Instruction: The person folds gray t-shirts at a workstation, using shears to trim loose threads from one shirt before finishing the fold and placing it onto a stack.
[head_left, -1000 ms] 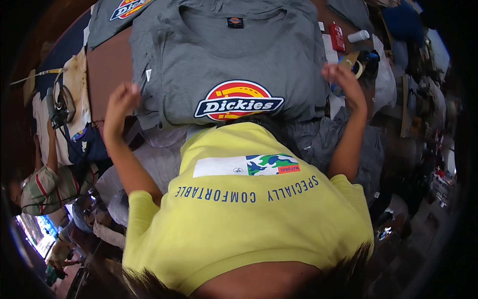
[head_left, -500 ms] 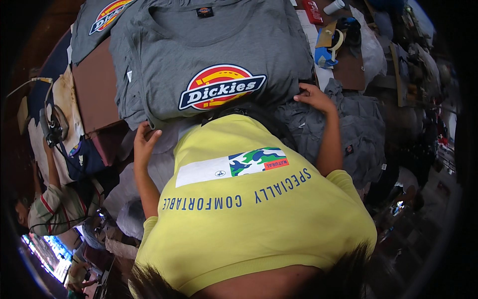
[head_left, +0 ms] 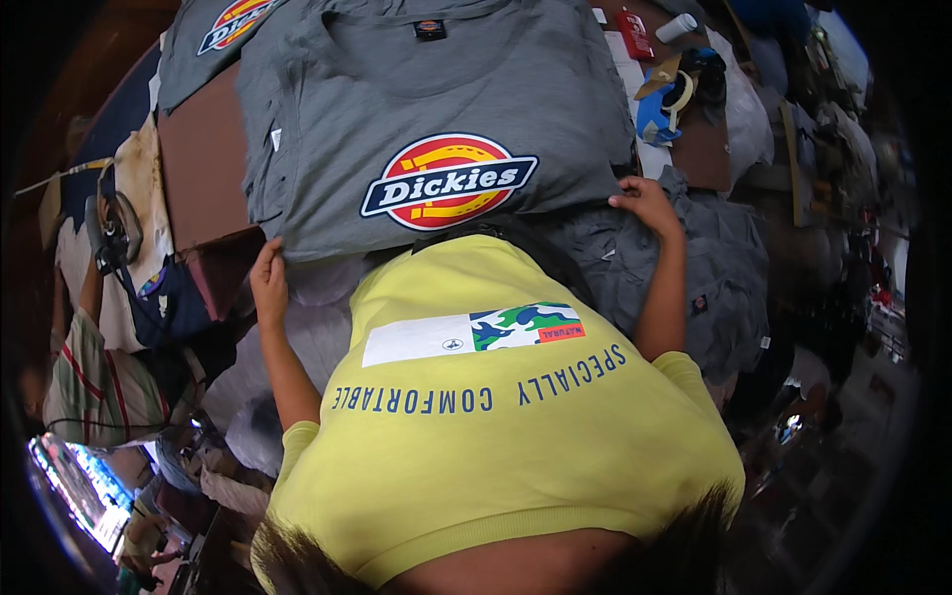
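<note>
A grey T-shirt with a red, yellow and dark-blue printed emblem lies spread in front of me, its neckline at the far side. It rests on more grey shirts. Fingers of my left hand pinch its near left corner. At the near right corner my right hand grips the hem between thumb and fingers. The hem runs stretched between both hands, close against my yellow shirt. A heap of crumpled grey shirts sits below my right hand.
A brown tabletop shows at left, with another folded grey shirt at its far end. A tape dispenser, a red box and a white cylinder stand at far right. A co-worker in a striped top is at left.
My left hand has drawn the shirt's near left corner outward and left, and the folded-over left edge now lies flatter. My right hand still holds its corner; the view has shifted slightly.
</note>
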`<state>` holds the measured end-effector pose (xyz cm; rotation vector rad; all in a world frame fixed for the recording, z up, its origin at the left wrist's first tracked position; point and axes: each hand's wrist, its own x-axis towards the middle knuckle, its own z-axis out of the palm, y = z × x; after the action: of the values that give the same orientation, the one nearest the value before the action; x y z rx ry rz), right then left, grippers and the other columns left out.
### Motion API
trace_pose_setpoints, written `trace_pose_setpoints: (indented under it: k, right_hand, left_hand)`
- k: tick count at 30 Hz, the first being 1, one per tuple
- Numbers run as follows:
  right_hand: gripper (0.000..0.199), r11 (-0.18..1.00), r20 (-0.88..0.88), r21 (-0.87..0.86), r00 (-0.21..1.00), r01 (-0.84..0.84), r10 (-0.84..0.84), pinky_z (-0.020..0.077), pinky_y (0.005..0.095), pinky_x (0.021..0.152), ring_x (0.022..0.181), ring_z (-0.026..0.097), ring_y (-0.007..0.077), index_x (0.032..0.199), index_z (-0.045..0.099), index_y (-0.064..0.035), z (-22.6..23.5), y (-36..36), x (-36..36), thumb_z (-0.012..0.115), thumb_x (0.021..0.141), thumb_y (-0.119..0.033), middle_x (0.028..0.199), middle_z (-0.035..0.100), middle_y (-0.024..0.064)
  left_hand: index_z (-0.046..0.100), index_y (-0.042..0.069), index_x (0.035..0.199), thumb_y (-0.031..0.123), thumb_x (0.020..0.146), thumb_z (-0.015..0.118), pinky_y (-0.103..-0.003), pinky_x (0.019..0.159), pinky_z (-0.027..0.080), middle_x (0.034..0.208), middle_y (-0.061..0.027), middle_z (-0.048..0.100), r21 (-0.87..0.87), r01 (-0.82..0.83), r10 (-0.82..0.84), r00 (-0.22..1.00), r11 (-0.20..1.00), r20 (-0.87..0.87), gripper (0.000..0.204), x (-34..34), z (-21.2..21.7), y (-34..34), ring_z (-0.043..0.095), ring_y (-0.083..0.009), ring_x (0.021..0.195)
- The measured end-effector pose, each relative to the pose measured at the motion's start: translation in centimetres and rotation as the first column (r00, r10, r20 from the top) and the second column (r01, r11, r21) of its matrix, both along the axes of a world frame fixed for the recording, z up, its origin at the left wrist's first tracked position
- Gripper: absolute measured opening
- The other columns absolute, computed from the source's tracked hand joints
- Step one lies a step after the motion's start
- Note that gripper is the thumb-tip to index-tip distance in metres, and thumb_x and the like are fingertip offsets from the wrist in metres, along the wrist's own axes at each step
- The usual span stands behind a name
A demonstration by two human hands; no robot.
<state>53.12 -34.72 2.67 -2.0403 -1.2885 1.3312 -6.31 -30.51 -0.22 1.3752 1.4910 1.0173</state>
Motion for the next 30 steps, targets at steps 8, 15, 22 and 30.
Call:
trace_pose_setpoints:
  k: [8, 15, 22, 30]
  right_hand:
    - [0.024, 0.998, 0.055, 0.036, 0.997, 0.057, -0.058, 0.0394, 0.0208, 0.062, 0.065, 0.050, 0.0067, 0.086, 0.062, 0.0016, 0.2, 0.0, 0.0, 0.073, 0.070, -0.012, 0.072, 0.058, -0.0008]
    - [0.022, 0.997, 0.053, 0.040, 0.996, 0.065, -0.067, 0.0360, 0.0205, 0.058, 0.062, 0.045, 0.0059, 0.079, 0.059, -0.0001, -0.1, -0.3, 0.6, 0.074, 0.068, -0.010, 0.068, 0.053, -0.0030]
    - [0.035, 0.999, 0.259, 0.045, 0.966, 0.002, -0.013, 0.0387, 0.0259, 0.060, 0.062, 0.047, 0.0136, 0.090, 0.049, -0.0059, 0.6, 0.1, -1.2, 0.070, 0.063, 0.003, 0.065, 0.047, 0.0003]
    - [0.019, 0.779, 0.624, 0.587, 0.735, -0.219, -0.264, 0.0452, 0.0383, 0.072, 0.084, 0.059, 0.0299, 0.095, 0.058, -0.0064, 4.3, 5.5, -10.2, 0.058, 0.082, -0.020, 0.089, 0.061, 0.0115]
  left_hand:
    - [0.045, -0.002, 0.073, 0.015, 0.071, 0.071, -0.028, 0.057, 0.038, 0.066, -0.0115, 0.043, 0.041, 0.055, -0.027, 0.864, 0.998, -0.502, 0.032, 3.2, 3.8, 0.9, 0.043, -0.0166, 0.058]
    - [0.049, 0.007, 0.075, 0.011, 0.075, 0.071, -0.020, 0.051, 0.033, 0.063, 0.0063, 0.047, -0.270, -0.105, 0.178, 0.948, 0.957, 0.262, 0.022, -0.5, 2.1, 1.2, 0.043, -0.0057, 0.055]
    - [0.051, 0.005, 0.104, -0.007, 0.072, 0.056, -0.028, 0.077, 0.042, 0.095, -0.0059, 0.057, -0.125, -0.320, 0.305, 0.944, 0.939, -0.125, 0.034, 0.1, -0.5, 1.4, 0.054, -0.0163, 0.083]
    - [0.056, 0.008, 0.110, 0.000, 0.077, 0.053, -0.041, 0.099, 0.030, 0.121, -0.0115, 0.048, 0.400, 0.317, 0.020, 0.763, 0.860, -0.646, 0.034, 11.5, 5.5, 5.6, 0.042, -0.0288, 0.118]
